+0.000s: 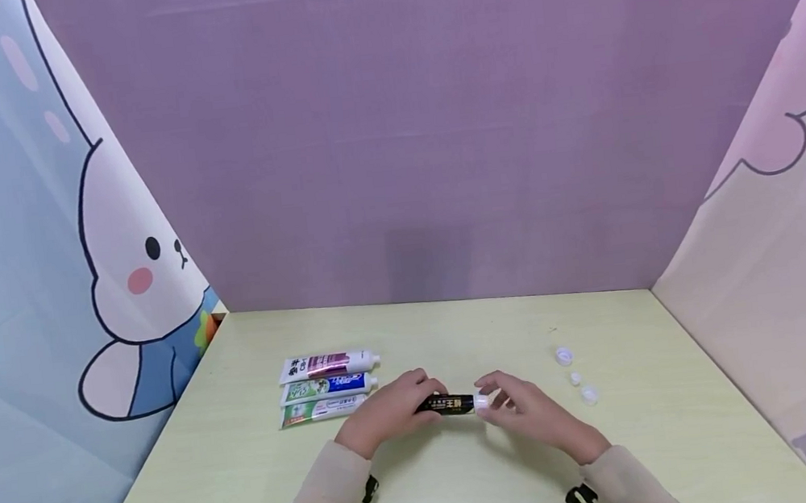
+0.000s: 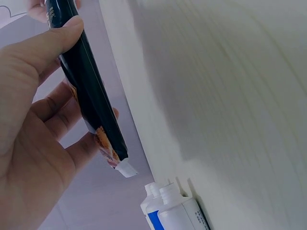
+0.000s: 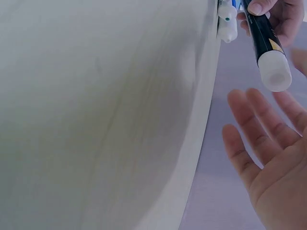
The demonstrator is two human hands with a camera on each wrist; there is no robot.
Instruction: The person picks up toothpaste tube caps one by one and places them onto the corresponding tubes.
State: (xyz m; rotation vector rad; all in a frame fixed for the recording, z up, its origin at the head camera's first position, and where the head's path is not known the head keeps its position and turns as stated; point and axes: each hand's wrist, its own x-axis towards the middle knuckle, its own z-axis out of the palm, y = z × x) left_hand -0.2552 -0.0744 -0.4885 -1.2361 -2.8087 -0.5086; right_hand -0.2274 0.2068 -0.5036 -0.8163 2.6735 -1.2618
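Note:
My left hand (image 1: 403, 405) grips a black toothpaste tube (image 1: 454, 404) with gold lettering, thumb on the near side and fingers behind. A white cap (image 3: 275, 72) sits on the tube's right end. Close around that cap is my right hand (image 1: 523, 410); in the right wrist view its fingers (image 3: 261, 139) are spread and relaxed, apart from the cap. Left of the hands lie three more toothpaste tubes side by side: a purple-and-white one (image 1: 328, 365), a blue-and-green one (image 1: 327, 387) and a green-and-white one (image 1: 319, 410). Their necks are bare in the left wrist view.
Three loose white caps lie right of my right hand: a larger one (image 1: 564, 356) at the back, a small one (image 1: 576, 379) and a near one (image 1: 589, 395). Behind the pale wooden table (image 1: 498, 485) stands a purple backdrop (image 1: 392, 139), with printed cloth on both sides.

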